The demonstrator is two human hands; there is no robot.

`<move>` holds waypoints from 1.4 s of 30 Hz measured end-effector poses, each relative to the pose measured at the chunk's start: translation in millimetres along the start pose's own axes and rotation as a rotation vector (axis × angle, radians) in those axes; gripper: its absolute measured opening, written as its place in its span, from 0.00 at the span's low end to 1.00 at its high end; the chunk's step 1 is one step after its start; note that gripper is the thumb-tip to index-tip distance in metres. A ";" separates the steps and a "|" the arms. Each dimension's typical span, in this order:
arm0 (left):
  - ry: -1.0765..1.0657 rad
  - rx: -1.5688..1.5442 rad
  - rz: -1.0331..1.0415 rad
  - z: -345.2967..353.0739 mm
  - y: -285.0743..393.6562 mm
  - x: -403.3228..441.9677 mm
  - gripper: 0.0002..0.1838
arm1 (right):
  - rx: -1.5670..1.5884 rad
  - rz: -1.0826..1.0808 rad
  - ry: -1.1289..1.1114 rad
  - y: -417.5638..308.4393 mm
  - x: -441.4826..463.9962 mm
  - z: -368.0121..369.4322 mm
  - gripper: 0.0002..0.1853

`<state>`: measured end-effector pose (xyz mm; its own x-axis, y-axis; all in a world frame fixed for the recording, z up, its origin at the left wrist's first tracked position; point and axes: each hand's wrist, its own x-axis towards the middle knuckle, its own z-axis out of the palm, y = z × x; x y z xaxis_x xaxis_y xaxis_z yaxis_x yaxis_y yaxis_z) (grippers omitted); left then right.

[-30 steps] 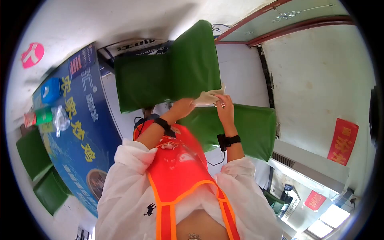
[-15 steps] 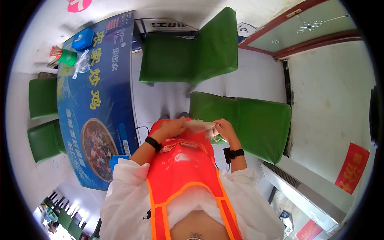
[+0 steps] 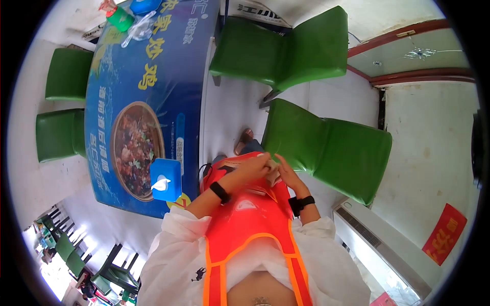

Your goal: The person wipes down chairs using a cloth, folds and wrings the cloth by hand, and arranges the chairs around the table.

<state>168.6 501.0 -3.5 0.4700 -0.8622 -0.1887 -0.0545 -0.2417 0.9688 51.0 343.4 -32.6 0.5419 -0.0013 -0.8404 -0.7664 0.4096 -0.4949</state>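
"What's at the left of the frame?"
"A blue table (image 3: pixel 176 97) with a printed bowl (image 3: pixel 137 148) of food on it."
"Anything resting there?"
"A blue tissue box (image 3: pixel 172 171) near its lower edge, a white tissue (image 3: pixel 161 184) poking out. Toward the upper left, a green holder (image 3: pixel 121 20) just beside a plastic bag (image 3: pixel 139 30)."
"And the seats?"
"Green chairs (image 3: pixel 69 74) left of the table, more green chairs (image 3: pixel 352 153) to its right."
"Lower right?"
"A pale unit (image 3: pixel 393 260) with a dark grille (image 3: pixel 360 227), and a red poster (image 3: pixel 445 234)."

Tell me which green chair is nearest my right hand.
The lower right chair, just beyond your right hand; the upper chair and the chairs past the blue table are farther.
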 end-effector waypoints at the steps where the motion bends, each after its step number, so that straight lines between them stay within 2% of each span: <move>1: 0.029 -0.023 0.076 6.1 1.2 -6.4 0.08 | -0.143 -0.131 -0.036 25.1 9.1 8.3 0.24; 2: 0.038 -0.036 0.078 8.1 5.7 -15.6 0.08 | -0.290 -0.255 -0.074 40.7 9.4 19.4 0.25; 3: -0.028 -0.004 0.077 9.2 10.6 -25.1 0.08 | -0.308 -0.244 -0.074 54.9 7.1 27.2 0.25; 5: -0.070 0.005 0.069 10.8 19.9 -51.9 0.07 | -0.664 -0.617 -0.163 75.1 -7.2 45.1 0.20; 7: -0.172 0.128 -0.015 8.2 24.8 -76.5 0.14 | -0.734 -0.632 -0.187 84.9 -16.0 53.1 0.21; 8: -0.142 0.123 -0.017 13.5 17.3 -89.5 0.14 | -0.779 -0.665 -0.196 82.5 -19.1 58.3 0.21; 9: -0.039 0.082 0.038 24.1 3.9 -104.9 0.14 | -0.794 -0.668 -0.216 81.2 -24.8 61.8 0.21; 11: 0.076 0.044 0.093 26.6 7.2 -130.8 0.14 | -1.060 -0.406 -0.017 71.2 -46.7 72.2 0.16; 13: 0.162 -0.137 0.054 25.5 17.2 -151.8 0.13 | -1.028 -0.382 -0.003 79.9 -45.2 63.8 0.14; 15: 0.216 -0.072 -0.015 29.2 21.7 -168.8 0.11 | -1.000 -0.356 -0.012 90.3 -38.6 52.1 0.13; 18: 0.273 0.083 -0.165 39.5 27.7 -187.7 0.10 | -1.135 -0.499 0.009 92.5 -29.8 45.3 0.07; 20: 0.252 0.162 -0.250 56.4 28.9 -202.2 0.10 | -0.975 -0.292 -0.052 84.8 -45.5 46.6 0.04; 21: 0.304 0.151 -0.202 65.8 27.0 -207.1 0.10 | -0.963 -0.284 -0.060 86.7 -49.0 42.7 0.04; 23: 0.351 0.140 -0.152 77.3 30.3 -212.8 0.10 | -0.986 -0.303 -0.023 82.6 -54.3 37.3 0.06; 25: 0.187 0.195 -0.339 83.7 40.4 -220.3 0.10 | -1.026 -0.309 -0.002 83.6 -62.4 34.2 0.06; 28: 0.116 0.249 -0.246 84.2 40.3 -234.2 0.07 | -0.995 -0.356 -0.018 92.4 -64.9 34.4 0.05; 29: 0.121 0.250 -0.254 85.3 35.5 -242.3 0.07 | -0.996 -0.357 -0.028 96.9 -65.6 38.5 0.05; 31: 0.285 0.260 -0.174 86.3 15.9 -257.1 0.05 | -1.055 -0.357 -0.050 102.6 -66.3 47.0 0.08; 35: 0.304 0.330 -0.175 70.1 -15.1 -292.5 0.05 | -1.164 -0.414 -0.052 115.9 -71.6 77.7 0.11; 37: 0.338 0.365 -0.283 56.1 -24.0 -315.2 0.05 | -1.236 -0.399 -0.086 122.8 -74.1 102.7 0.14; 41: 0.356 0.354 -0.262 9.3 -11.3 -369.5 0.07 | -1.273 -0.506 -0.043 132.4 -94.7 174.1 0.07; 42: 0.382 0.315 -0.236 -5.9 1.5 -385.1 0.06 | -1.175 -0.502 -0.046 133.4 -101.1 194.7 0.06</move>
<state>-7.2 835.3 71.6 0.7849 -0.5596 -0.2661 -0.1426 -0.5809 0.8014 -38.9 575.8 29.3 0.8527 0.1205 -0.5084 -0.3049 -0.6755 -0.6714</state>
